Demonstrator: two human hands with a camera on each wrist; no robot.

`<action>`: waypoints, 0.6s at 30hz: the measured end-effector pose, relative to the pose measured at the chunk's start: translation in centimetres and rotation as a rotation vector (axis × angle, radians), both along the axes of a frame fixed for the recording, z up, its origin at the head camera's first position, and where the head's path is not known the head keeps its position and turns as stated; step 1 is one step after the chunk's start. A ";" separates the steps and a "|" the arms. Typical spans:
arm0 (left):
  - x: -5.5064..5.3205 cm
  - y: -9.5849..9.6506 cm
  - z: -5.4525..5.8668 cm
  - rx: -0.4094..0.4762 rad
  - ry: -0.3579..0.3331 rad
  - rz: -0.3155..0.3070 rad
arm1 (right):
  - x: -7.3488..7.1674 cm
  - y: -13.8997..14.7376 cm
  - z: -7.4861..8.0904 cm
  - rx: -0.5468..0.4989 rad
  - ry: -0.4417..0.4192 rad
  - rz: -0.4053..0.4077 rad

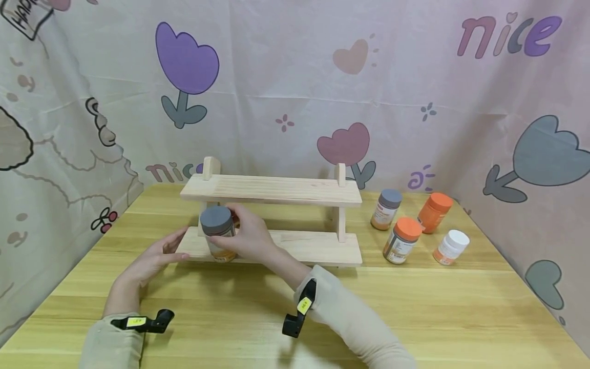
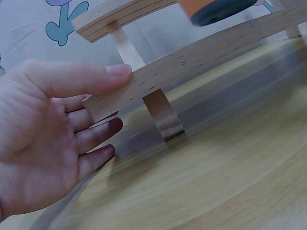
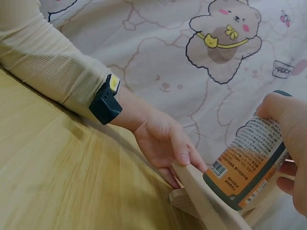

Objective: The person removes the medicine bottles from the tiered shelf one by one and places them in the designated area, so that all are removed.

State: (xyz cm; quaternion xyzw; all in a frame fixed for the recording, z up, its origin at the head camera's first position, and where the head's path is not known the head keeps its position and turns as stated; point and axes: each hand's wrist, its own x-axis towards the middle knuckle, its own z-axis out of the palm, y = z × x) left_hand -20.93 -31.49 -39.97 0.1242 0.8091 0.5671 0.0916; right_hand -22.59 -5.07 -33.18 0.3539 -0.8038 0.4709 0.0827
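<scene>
A pill bottle with a grey lid and an orange-and-white label (image 1: pixel 216 225) is gripped near its top by my right hand (image 1: pixel 251 233). It hangs slightly tilted over the left part of the lower board of a two-tier wooden shelf (image 1: pixel 304 246). In the left wrist view, a gap shows between the bottle's base (image 2: pixel 223 12) and the board. My left hand (image 1: pixel 154 259) holds the left end of that lower board. Its thumb (image 2: pixel 117 74) lies on the board's front, with the other fingers around the end and below.
Right of the shelf stand a grey-lidded bottle (image 1: pixel 386 210), an orange bottle (image 1: pixel 433 212), an orange-lidded jar (image 1: pixel 402 241) and a small white bottle (image 1: pixel 451 247). All are on the wooden table (image 1: pixel 415 318). A patterned cloth (image 1: pixel 276 66) hangs behind.
</scene>
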 end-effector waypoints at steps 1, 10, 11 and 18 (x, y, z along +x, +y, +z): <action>0.0 0.0 0.0 0.001 0.005 -0.003 | 0.1 0.3 0.1 0.001 0.000 0.001; 0.0 0.0 0.0 0.023 0.006 -0.006 | 0.5 2.7 0.5 -0.006 -0.029 0.014; -0.1 0.0 0.0 0.024 0.009 -0.009 | 0.5 3.0 0.5 -0.011 -0.035 0.019; -0.1 0.1 -0.1 0.026 0.013 -0.008 | 0.8 5.2 0.6 -0.011 -0.063 0.021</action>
